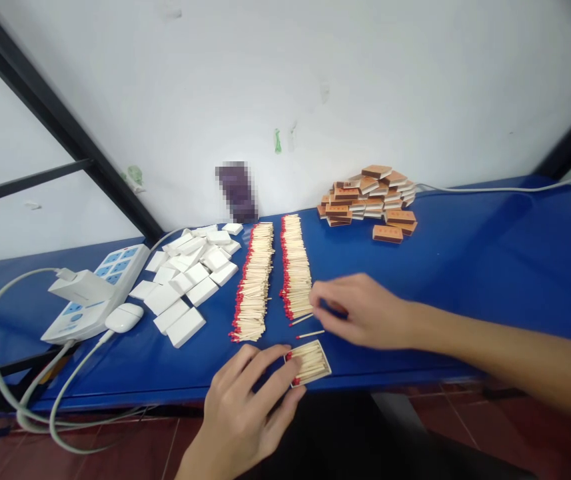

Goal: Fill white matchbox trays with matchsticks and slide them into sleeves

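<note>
My left hand steadies a small open matchbox tray at the table's front edge, fingers along its left end and thumb below. Red-headed matches lie side by side inside it. My right hand, slightly blurred, is pinched at the plain ends of matches in the right-hand row; its fingertips partly cover them. A single loose match lies between that row and the tray. Another long row of matches runs parallel on the left, its red heads also pointing left.
White matchbox trays are heaped on the left. Orange-topped matchbox sleeves are piled at the back right. A power strip with a plugged-in charger, a white earbud case and cables occupy the far left. Behind the blue table rises a white wall.
</note>
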`<state>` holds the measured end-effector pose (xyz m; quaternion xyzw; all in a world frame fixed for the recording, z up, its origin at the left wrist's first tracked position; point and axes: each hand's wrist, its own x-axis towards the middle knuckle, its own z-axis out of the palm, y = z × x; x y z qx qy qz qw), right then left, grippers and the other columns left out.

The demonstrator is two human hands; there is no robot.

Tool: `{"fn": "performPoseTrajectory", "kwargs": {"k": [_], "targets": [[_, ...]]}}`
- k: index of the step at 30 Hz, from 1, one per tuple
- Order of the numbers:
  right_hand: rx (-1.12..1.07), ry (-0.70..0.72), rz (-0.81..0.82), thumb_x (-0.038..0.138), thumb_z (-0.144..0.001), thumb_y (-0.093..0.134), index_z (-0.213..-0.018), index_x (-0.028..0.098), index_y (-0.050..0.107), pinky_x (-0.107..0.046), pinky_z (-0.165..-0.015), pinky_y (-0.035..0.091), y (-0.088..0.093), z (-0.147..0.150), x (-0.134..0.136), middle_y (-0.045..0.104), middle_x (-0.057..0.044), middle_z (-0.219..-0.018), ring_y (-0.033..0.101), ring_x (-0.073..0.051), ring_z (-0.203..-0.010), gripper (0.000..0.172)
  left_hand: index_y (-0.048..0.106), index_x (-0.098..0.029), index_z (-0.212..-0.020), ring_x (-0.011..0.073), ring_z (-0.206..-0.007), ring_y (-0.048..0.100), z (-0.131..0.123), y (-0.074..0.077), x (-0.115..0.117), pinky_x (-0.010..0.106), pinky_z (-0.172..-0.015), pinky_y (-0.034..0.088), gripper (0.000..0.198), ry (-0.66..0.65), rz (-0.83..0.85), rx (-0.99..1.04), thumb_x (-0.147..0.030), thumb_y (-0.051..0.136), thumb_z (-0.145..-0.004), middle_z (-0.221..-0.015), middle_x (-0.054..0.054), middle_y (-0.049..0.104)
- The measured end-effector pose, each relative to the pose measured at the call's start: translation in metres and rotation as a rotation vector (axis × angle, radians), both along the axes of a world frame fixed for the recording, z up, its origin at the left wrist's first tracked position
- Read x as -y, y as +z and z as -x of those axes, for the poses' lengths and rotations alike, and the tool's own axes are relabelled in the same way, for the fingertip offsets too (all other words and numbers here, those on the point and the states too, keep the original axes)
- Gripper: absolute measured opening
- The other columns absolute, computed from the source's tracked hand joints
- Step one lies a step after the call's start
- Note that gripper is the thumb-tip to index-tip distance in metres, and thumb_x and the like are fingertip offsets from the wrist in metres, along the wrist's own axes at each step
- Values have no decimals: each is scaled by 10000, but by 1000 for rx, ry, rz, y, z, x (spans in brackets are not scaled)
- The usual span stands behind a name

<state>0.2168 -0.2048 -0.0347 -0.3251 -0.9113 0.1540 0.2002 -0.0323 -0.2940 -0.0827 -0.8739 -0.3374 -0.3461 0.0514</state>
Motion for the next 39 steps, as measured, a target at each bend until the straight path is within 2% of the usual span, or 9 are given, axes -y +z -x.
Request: {"fn": "performPoseTrajectory", "kwargs": {"k": [4,10,13,16,18,22,27,31,39], "targets": [[247,-444,-369,212,-942,451,-959,152,599,-320,-736,360,7,-27,-38,639,-137,-977,575,-246,-887,160,674,-197,-1228,254,-922,650,2,-1,-2,393,-759,535,283,-14,-3,-40,-119,623,-961,-1168,113,706],[531,-751,-119,192,-960,423,-1183,94,531,-348,-748,412,19,-67,-64,608,-221,-1170,621,-298,-961,267,668,-194,-1245,248,-950,648,1,1,-3,380,-786,518,294,-25,-18,-67,-101,593,-977,-1177,106,696],[610,-623,-106,195,-945,456,-1166,97,535,-355,-759,425,20,-62,-56,635,-201,-1113,627,-306,-979,254,656,-177,-1251,243,-946,650,0,1,-3,371,-808,513,276,-6,-18,-59,-129,585,-988,-1161,102,706],[635,-506,-262,217,-940,472,-1154,119,549,-379,-797,428,17,-52,-47,631,-188,-1142,611,-335,-1044,248,602,-150,-1322,237,-942,653,0,0,-3,361,-835,505,325,20,-27,-42,-170,590,-998,-1132,98,718],[641,-536,-321,245,-965,455,-1195,125,534,-375,-787,422,13,-50,-48,627,-190,-1168,616,-339,-1043,271,577,-152,-1354,232,-944,657,1,-1,-4,352,-845,504,351,32,-23,-35,-190,587,-1005,-1123,91,720],[661,-563,-211,230,-992,414,-1200,129,509,-322,-673,365,10,-55,-55,657,-171,-1089,654,-270,-873,250,573,-147,-1344,215,-943,659,1,-3,-4,329,-872,501,359,41,-13,27,-159,613,-987,-1117,90,720],[370,-103,-164,258,-829,582,-993,208,505,-309,-661,328,24,-40,-31,661,-43,-902,590,-208,-753,188,596,-139,-1292,204,-943,655,-2,-4,-4,309,-884,498,337,105,-22,94,-132,647,-959,-1102,92,716],[223,249,-126,273,-711,658,-931,217,488,-311,-692,346,16,-14,1,612,-5,-842,536,-188,-735,284,587,-150,-1300,209,-947,660,-2,-5,-3,321,-888,502,331,120,-13,80,-159,630,-972,-1116,90,720],[26,340,-19,273,-762,712,-986,199,536,-302,-790,386,-2,-7,5,623,-17,-921,557,-176,-833,295,598,-194,-1263,199,-928,679,-1,-1,-2,318,-855,526,302,63,88,86,-203,652,-966,-1126,58,737]]}}
